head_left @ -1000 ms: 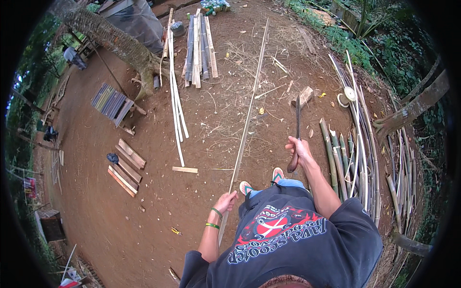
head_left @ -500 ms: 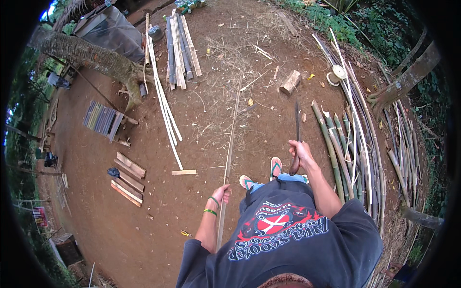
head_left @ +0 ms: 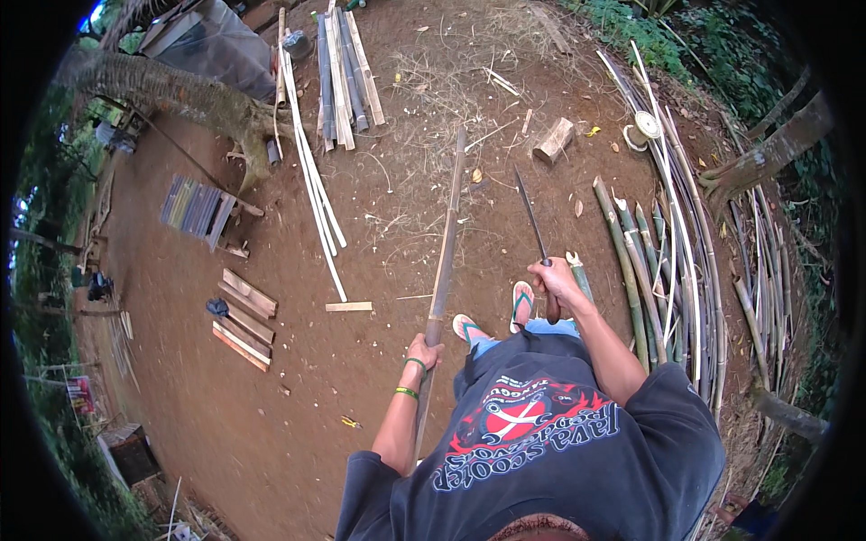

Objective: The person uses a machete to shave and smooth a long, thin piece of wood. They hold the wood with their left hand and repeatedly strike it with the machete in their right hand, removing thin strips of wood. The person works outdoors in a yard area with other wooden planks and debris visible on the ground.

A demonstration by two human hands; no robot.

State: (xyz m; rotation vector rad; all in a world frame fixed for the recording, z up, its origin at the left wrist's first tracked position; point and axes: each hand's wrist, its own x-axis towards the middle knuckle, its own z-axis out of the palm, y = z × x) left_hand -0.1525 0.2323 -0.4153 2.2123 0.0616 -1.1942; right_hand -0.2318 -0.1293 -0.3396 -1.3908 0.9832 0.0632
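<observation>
A long bamboo strip [head_left: 446, 243] runs lengthwise in front of me, with its broad face showing. My left hand [head_left: 423, 351] is closed round its lower part; the near end passes beside my sleeve. In my right hand [head_left: 557, 283] is a machete [head_left: 530, 209], gripped by its dark wooden handle. The long narrow blade points forward and slightly left, apart from the strip. Just beyond my right hand lies the end of a green bamboo pole [head_left: 578, 274]. A short wood block [head_left: 554, 141] rests on the ground past the blade tip.
Green bamboo poles [head_left: 624, 270] and long thin canes lie to my right, with a pale coil [head_left: 642, 128] on them. Split lengths [head_left: 337, 81] lie far ahead. Pale strips [head_left: 311, 180], short planks [head_left: 245, 311] and pliers [head_left: 351, 421] are on the left. A tree trunk [head_left: 171, 90] leans at far left.
The bamboo strip has turned from its thin edge to its broad face in my left hand. The machete's tip has swung left, toward the strip.
</observation>
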